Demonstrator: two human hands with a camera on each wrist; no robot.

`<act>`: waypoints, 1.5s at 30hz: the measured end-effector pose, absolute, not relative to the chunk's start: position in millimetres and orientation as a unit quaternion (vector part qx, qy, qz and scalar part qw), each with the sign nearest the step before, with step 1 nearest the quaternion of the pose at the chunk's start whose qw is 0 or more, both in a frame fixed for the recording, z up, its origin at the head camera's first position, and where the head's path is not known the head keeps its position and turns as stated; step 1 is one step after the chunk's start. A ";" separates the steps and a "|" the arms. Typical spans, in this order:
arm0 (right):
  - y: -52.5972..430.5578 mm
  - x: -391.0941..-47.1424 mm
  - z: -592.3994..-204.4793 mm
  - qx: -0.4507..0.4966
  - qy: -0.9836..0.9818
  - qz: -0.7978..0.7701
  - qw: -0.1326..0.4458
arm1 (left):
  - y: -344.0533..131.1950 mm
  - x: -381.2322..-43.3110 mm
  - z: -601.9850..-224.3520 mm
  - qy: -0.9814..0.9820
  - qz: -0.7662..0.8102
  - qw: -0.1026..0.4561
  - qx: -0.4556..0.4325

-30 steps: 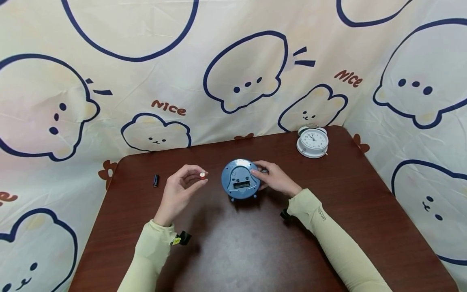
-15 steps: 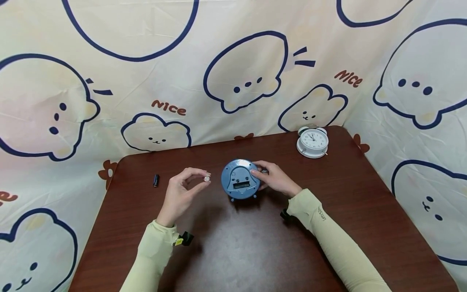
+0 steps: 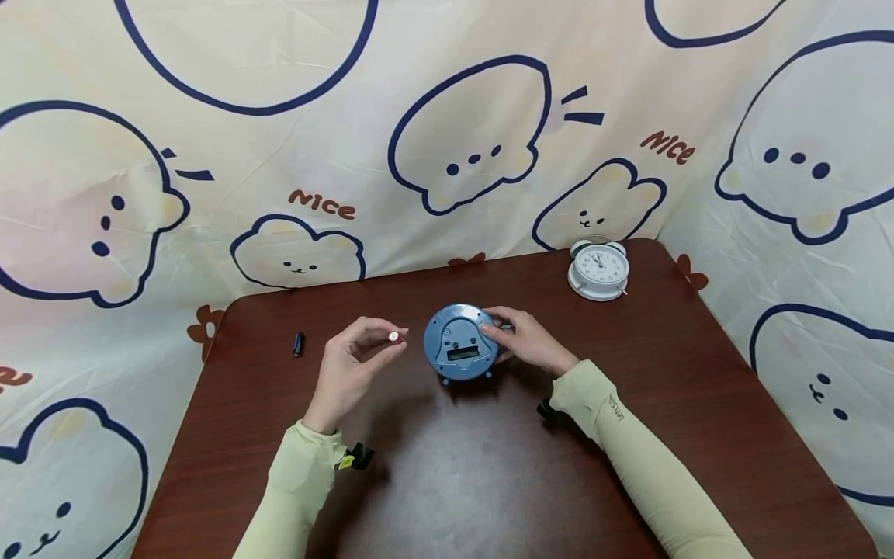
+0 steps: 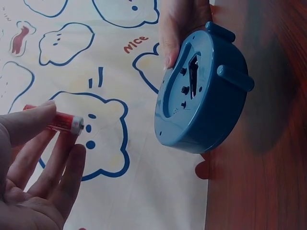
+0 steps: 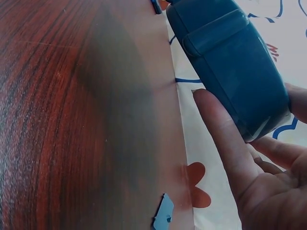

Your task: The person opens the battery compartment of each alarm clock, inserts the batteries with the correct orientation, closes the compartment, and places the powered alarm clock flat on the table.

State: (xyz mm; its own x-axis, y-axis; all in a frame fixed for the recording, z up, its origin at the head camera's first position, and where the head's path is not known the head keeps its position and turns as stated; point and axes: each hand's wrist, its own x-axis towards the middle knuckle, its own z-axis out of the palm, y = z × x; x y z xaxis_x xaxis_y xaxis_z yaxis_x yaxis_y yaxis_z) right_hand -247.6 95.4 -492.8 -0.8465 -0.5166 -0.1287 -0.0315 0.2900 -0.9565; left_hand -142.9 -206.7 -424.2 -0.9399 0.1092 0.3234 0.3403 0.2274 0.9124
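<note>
Left grip [image 3: 347,374] pinches a red battery [image 4: 66,122], held near, not touching, the blue clock [image 3: 460,332]. Right grip [image 3: 528,340] grasps the clock's edge, keeping it clear above the desk [image 3: 461,481].

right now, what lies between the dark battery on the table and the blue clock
In the head view, the left hand shows between the dark battery and the blue clock, pinching a red battery.
</note>
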 end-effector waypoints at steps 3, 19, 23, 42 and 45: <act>95.2 -247.3 -492.4 -0.176 0.776 -0.566 0.214 | -205.6 -142.9 -424.8 -0.775 -0.609 0.095 -0.141; 95.3 -248.3 -494.7 -0.179 0.774 -0.567 0.217 | -205.1 -145.7 -428.4 -0.750 -0.648 0.081 -0.109; 95.3 -248.6 -494.4 -0.180 0.773 -0.567 0.222 | -205.1 -145.9 -428.5 -0.716 -0.687 0.068 -0.099; 95.2 -249.4 -496.1 -0.175 0.768 -0.573 0.226 | -204.5 -146.3 -429.1 -0.715 -0.685 0.002 -0.139; 95.2 -249.3 -495.3 -0.173 0.768 -0.573 0.227 | -202.1 -146.4 -429.2 -0.715 -0.680 -0.004 -0.163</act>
